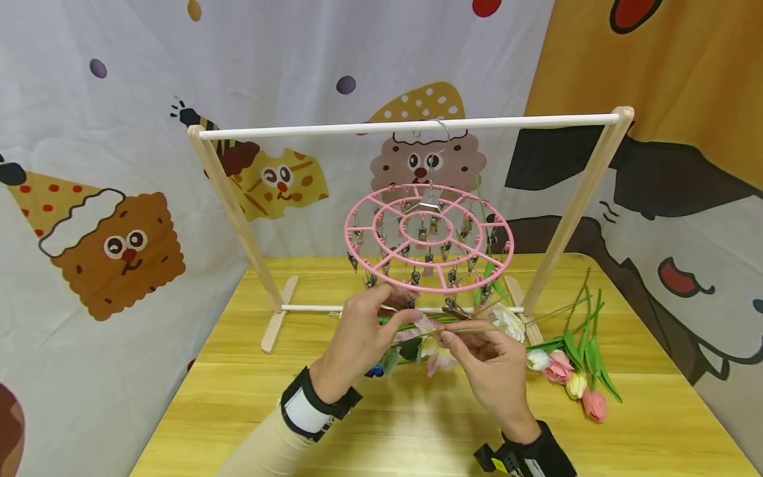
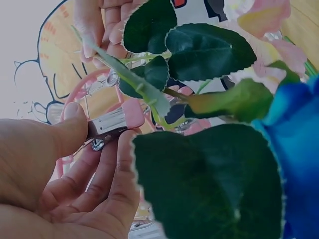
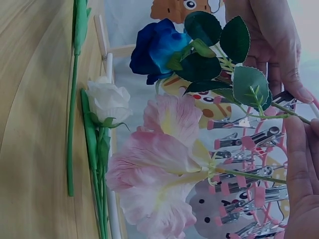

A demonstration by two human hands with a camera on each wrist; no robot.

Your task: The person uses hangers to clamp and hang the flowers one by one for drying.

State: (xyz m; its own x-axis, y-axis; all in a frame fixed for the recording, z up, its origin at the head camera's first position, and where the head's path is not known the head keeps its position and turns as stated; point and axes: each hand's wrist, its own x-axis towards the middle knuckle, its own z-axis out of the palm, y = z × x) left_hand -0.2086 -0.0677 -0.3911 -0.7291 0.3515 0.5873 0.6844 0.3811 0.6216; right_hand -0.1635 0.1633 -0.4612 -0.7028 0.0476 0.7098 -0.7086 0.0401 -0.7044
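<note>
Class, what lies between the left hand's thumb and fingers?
A pink-tipped metal clip, pinched in the left hand; the left wrist view shows it.

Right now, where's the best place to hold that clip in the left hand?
Probably pinch the clip by its metal end, coming from the side opposite its pink tip: that tip points toward the leaves, leaving the metal end facing away.

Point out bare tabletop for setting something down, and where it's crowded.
Bare tabletop shows left of the left wrist strap, between the straps, and nearer than the tulips. Crowded: the rack's right foot, beside white rose and tulips; around the left hand, right hand and blue rose.
</note>
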